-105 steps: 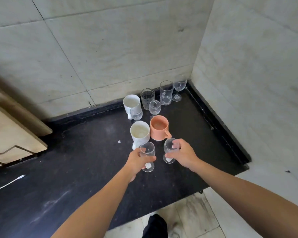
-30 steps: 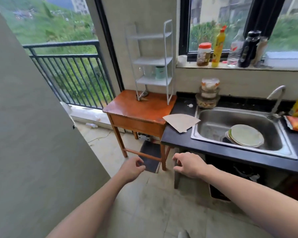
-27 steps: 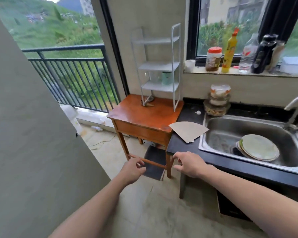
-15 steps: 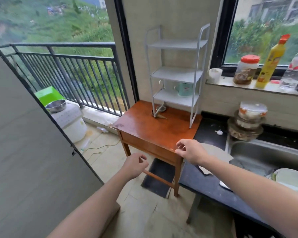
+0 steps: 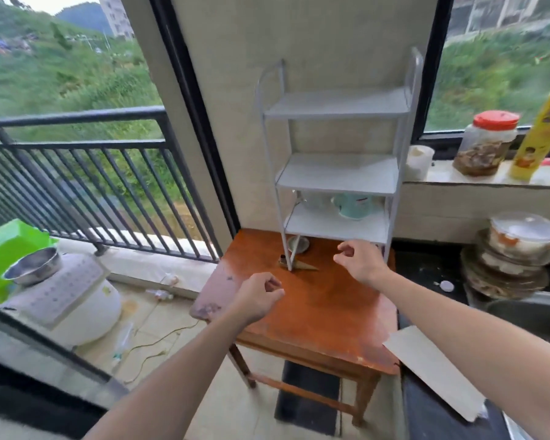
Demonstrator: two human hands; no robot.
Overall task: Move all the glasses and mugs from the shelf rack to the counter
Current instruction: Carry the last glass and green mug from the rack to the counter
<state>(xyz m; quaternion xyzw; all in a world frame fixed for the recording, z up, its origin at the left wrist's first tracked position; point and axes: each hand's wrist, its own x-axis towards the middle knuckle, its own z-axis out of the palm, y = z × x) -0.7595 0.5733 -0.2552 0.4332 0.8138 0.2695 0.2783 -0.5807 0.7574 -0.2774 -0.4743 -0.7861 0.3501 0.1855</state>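
A white three-tier shelf rack point(image 5: 337, 173) stands at the back of a brown wooden table point(image 5: 311, 306). On its lowest shelf sit a pale green mug point(image 5: 353, 206) and, to its left, a clear glass mug point(image 5: 311, 200) that is hard to make out. The two upper shelves are bare. My right hand point(image 5: 361, 262) hovers just in front of the lowest shelf, fingers curled and apart, holding nothing. My left hand point(image 5: 259, 296) is lower and to the left, over the table top, also holding nothing.
A small metal lid point(image 5: 297, 244) and a wedge-shaped scrap point(image 5: 299, 265) lie under the rack. Right of the table runs a black counter point(image 5: 426, 268) with stacked food containers point(image 5: 515, 255) and cardboard point(image 5: 432, 360). A jar point(image 5: 485, 142) and yellow bottle point(image 5: 542, 128) stand on the sill.
I set two glasses down on another counter, turned and walked up to the rack. Both empty hands have risen over the table, the right one nearing the lowest shelf.
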